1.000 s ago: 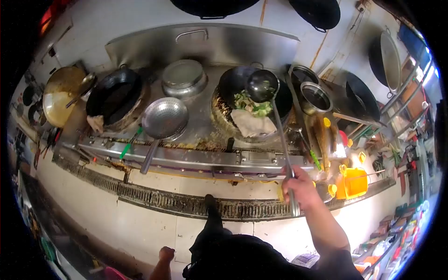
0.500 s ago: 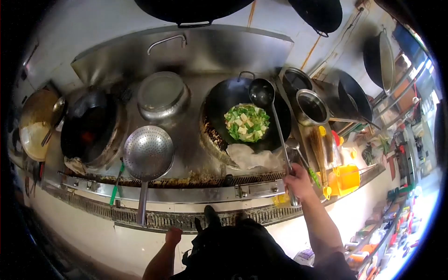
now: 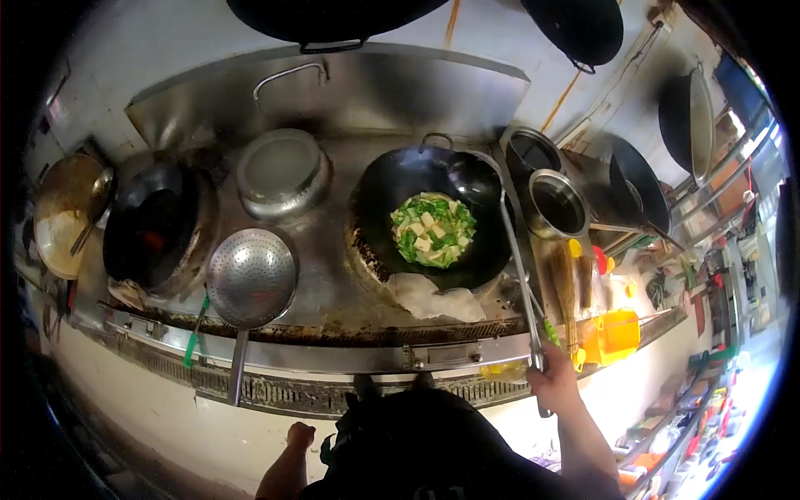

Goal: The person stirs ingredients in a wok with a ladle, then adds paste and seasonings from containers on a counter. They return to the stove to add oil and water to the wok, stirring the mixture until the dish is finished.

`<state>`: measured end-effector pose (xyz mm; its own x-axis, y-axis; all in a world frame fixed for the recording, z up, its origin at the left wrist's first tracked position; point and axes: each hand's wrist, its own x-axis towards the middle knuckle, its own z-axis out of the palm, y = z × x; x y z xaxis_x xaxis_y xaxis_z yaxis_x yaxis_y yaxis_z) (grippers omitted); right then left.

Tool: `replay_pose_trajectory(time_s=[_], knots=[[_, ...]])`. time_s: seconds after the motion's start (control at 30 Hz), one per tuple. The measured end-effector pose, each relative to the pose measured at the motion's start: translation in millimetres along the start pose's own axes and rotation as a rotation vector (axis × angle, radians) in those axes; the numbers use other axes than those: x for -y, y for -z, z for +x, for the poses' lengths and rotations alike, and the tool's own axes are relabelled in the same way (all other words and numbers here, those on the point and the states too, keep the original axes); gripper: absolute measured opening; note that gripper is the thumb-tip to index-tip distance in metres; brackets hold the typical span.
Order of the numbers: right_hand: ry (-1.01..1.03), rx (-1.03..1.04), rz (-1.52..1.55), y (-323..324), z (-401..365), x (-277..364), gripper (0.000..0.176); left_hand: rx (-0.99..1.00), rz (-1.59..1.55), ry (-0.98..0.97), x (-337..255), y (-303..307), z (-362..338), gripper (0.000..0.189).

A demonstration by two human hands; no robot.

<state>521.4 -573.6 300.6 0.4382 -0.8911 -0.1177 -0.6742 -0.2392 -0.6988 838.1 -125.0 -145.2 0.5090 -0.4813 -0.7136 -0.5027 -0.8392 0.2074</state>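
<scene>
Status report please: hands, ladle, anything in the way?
Right hand shut on ladle handle, bowl inside wok. Left hand fisted, empty, low. White cloth at wok's near rim.

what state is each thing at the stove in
right wok: holds greens and white cubes
ladle: bowl in right wok, handle in right hand
left hand: fisted, empty
left wok: dark, contents unclear
skimmer: lying flat, empty
cloth: crumpled at right wok's front rim
</scene>
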Motion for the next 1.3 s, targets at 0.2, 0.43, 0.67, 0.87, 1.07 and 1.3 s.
replay_pose_trajectory(time_s=[0.2,0.43,0.67,0.87,1.07,1.3], knots=[[-0.183,0.194,0.331,-4,31,29,0.041,-0.095,-0.083,-0.048,-46,-6,23,0.030],[-0.085,0.208,0.401,-14,80,-13,0.038,-0.162,0.373,-0.396,-99,27,-4,0.026],[0.037,0.093,-0.312,-23,118,-58,0.051,0.023,-0.057,0.104,-54,-6,-32,0.028],[0.163,0.003,-0.386,-56,144,-95,0.043,-0.090,-0.196,0.247,-56,14,-58,0.030],[-0.492,0.384,0.774,-61,125,-51,0.038,-0.151,-0.338,0.162,-81,16,-57,0.026],[-0.590,0.479,1.072,-15,104,-13,0.038,-0.179,-0.319,-0.050,-63,-27,-14,0.027]])
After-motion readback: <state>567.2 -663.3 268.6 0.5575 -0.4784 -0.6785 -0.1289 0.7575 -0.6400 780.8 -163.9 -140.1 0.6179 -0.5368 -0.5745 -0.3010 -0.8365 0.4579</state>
